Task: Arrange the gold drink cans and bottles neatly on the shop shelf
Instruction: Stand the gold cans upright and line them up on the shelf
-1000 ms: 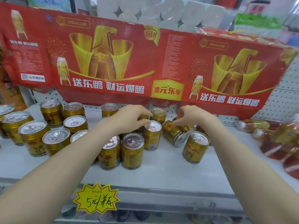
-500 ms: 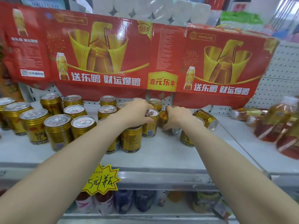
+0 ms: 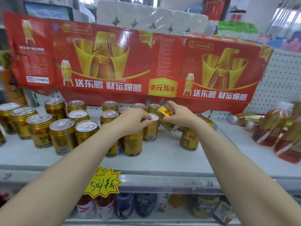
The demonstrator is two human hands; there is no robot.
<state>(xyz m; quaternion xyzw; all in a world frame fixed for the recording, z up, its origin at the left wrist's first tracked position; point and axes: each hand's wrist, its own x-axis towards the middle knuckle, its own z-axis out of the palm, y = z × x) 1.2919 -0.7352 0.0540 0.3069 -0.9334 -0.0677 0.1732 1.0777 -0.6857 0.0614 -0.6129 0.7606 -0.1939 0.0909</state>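
- My right hand is curled round a tilted can, index finger straight, at the back of the shelf.
- My left hand pinches the rim of an upright can just beside it.
- Step, I judge: righting strays. Next I need to stand this can on its base, in line with the rows.
- A fallen can lies behind my right wrist.
- The can tops I can see look sealed; the bottles on the right hold amber drink.
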